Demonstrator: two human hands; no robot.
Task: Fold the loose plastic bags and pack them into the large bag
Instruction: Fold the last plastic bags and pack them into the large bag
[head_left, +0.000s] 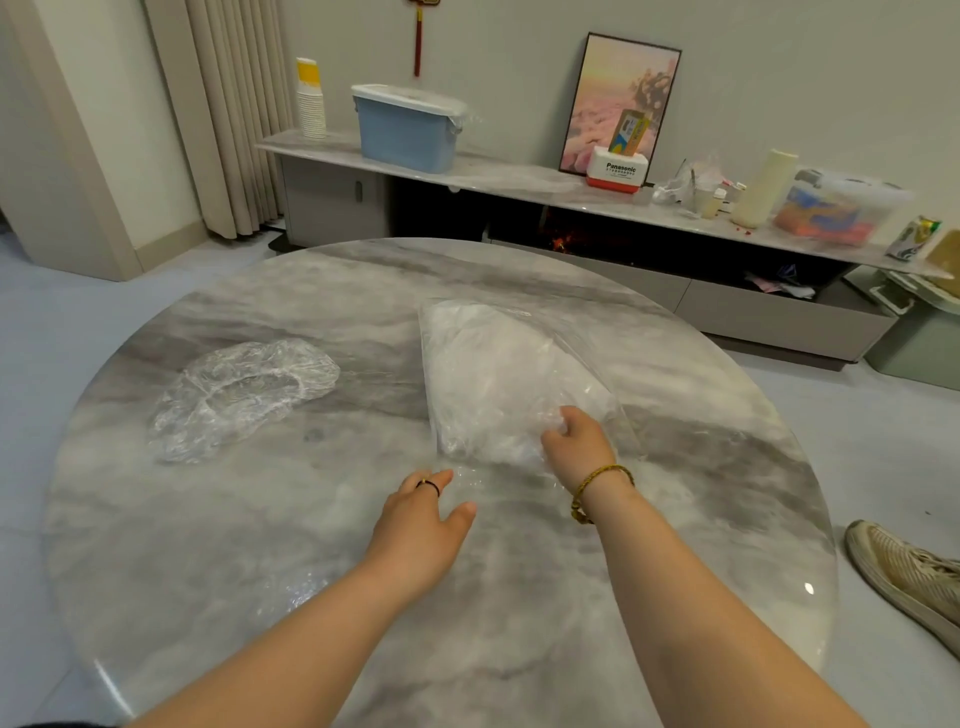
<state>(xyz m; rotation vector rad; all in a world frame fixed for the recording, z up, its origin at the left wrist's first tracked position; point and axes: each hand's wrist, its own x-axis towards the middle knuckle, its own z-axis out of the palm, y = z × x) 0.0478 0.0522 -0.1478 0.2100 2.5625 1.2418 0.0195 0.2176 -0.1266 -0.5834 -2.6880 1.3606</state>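
The large bag (498, 374) lies right of centre on the desk (363, 623), long axis running away from the person. The right hand (576, 441) grips its near end; the left hand (421, 525) hovers slack beside it. Loose bags (239, 395) lie crumpled further left.

Large bag (498, 374): clear, stuffed white, flat, right of centre. Loose plastic bags (244, 395): crumpled clear heap, well left.

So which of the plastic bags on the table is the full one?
The large bag on the right, bulging with white plastic, with the right hand gripping its near end. The crumpled clear bag on the left lies limp and alone.
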